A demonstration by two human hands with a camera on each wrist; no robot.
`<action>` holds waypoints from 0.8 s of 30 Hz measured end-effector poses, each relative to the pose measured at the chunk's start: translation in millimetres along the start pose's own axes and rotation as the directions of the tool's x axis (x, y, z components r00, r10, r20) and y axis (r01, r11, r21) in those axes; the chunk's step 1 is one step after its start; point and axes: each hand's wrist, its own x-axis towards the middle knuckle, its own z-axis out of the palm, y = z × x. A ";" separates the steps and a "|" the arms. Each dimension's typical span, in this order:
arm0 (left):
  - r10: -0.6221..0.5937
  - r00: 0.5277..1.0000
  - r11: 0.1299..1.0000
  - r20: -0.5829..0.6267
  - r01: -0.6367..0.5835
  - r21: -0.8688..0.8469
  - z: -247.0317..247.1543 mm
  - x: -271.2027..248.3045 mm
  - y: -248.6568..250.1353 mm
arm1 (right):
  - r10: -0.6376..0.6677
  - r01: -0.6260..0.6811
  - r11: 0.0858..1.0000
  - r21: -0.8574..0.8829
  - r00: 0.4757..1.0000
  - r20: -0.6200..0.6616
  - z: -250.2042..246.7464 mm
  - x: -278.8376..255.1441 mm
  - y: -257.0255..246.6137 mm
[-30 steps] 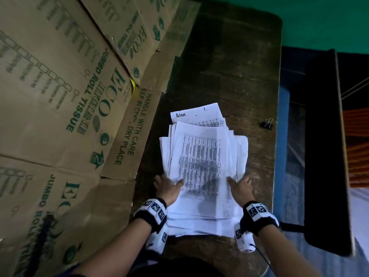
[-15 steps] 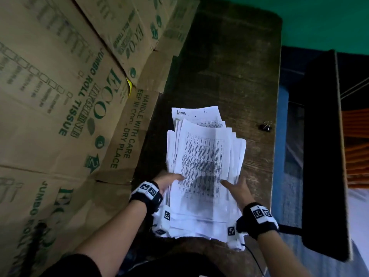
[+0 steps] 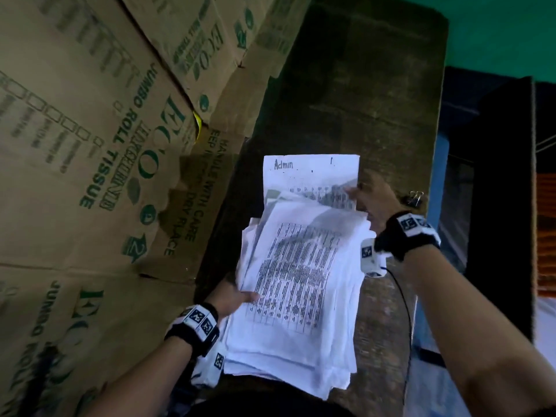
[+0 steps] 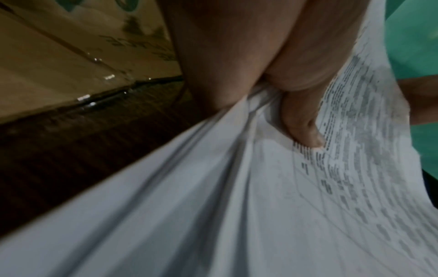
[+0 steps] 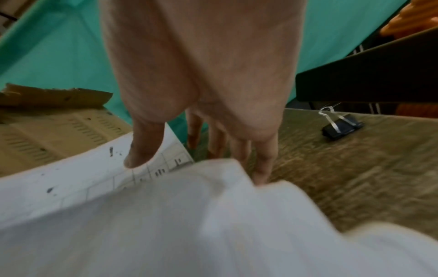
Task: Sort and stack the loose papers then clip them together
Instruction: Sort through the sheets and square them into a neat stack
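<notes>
A loose pile of white printed papers [image 3: 298,284] is lifted off the dark wooden table [image 3: 361,100], its sheets uneven. My left hand [image 3: 231,299] grips the pile's near left edge, thumb [image 4: 305,131] on the top printed sheet and fingers hidden below. My right hand [image 3: 373,200] pinches the far right corner of a sheet marked "Admin" [image 3: 310,173], thumb [image 5: 142,150] on top and fingers beneath. A black binder clip [image 3: 413,198] lies on the table just right of my right hand, also seen as the clip [image 5: 341,125] in the right wrist view.
Flattened cardboard boxes [image 3: 90,176] printed "Jumbo Roll Tissue" cover the left side and overlap the table. A dark board [image 3: 502,206] stands past the table's right edge. A green wall [image 3: 496,31] is at the back.
The pile has been raised off the table. My left hand moved from pressing the left edge to gripping it. My right hand travelled from the near right edge up to the far right corner.
</notes>
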 end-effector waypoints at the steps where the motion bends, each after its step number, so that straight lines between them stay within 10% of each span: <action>1: 0.015 1.000 1.000 0.026 -0.015 0.009 -1.6 0.8 -2.5 | -0.012 0.013 1.000 -0.022 0.999 0.042 1.3 4.2 -7.6; 5: 0.020 0.996 1.000 0.091 -0.019 -0.009 -10.1 0.4 -2.5 | 0.091 -0.023 0.963 -0.268 0.965 0.246 7.5 1.4 -22.6; 11: 0.054 0.996 0.998 0.071 -0.053 -0.018 -10.6 5.2 -3.3 | 0.057 -0.068 0.994 -0.090 0.991 -0.120 18.4 16.8 5.7; 24: 0.025 0.984 0.980 -0.177 -0.059 -0.192 -51.7 11.7 -4.5 | 0.123 -0.154 0.976 -0.152 0.973 -0.194 -8.4 20.9 28.0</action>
